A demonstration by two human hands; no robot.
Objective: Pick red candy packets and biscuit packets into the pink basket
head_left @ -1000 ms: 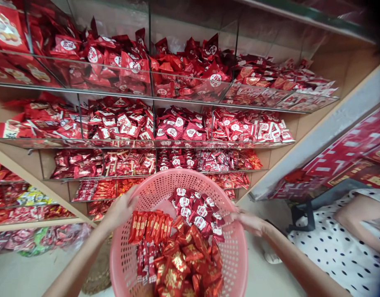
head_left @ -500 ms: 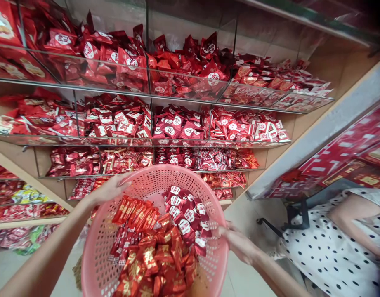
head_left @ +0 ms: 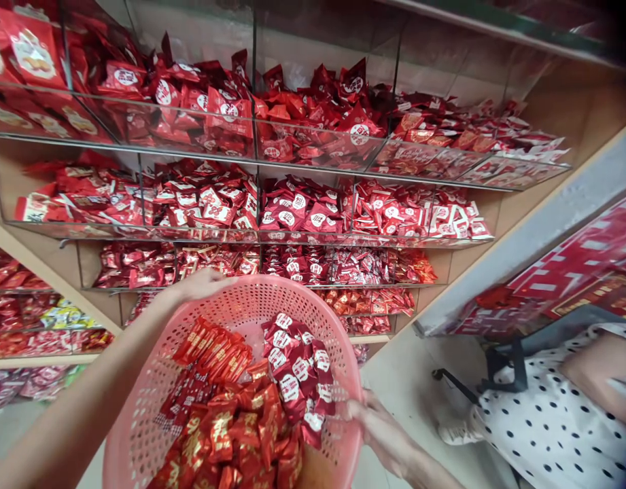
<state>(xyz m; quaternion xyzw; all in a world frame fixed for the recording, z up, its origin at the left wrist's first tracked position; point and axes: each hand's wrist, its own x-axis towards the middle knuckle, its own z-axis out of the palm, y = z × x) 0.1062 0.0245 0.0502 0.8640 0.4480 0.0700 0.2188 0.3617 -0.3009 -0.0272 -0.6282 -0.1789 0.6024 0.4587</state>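
Observation:
A pink perforated plastic basket (head_left: 343,339) is at the front, tilted toward me. Wrapped candies lie inside: red-and-gold packets (head_left: 231,435), a row of slim orange-red packets (head_left: 215,350), dark red checked packets (head_left: 185,401) and maroon packets with white labels (head_left: 300,373). My right hand (head_left: 381,431) grips the basket's right rim, thumb on the inner side. Over the far left rim, my left hand (head_left: 205,284) stretches forward with nothing visible in it. Its fingers are blurred and extended; whether they touch the rim is unclear.
Tiered shelves (head_left: 313,234) with clear-fronted bins hold many red packets ahead. At right, a seated person in a polka-dot garment (head_left: 552,414) is near a dark chair arm (head_left: 511,367). Red boxes (head_left: 572,265) stand behind.
My left hand has moved forward and right, up from the rim toward the shelves. The basket has shifted left and slightly down in view, my right hand still on it.

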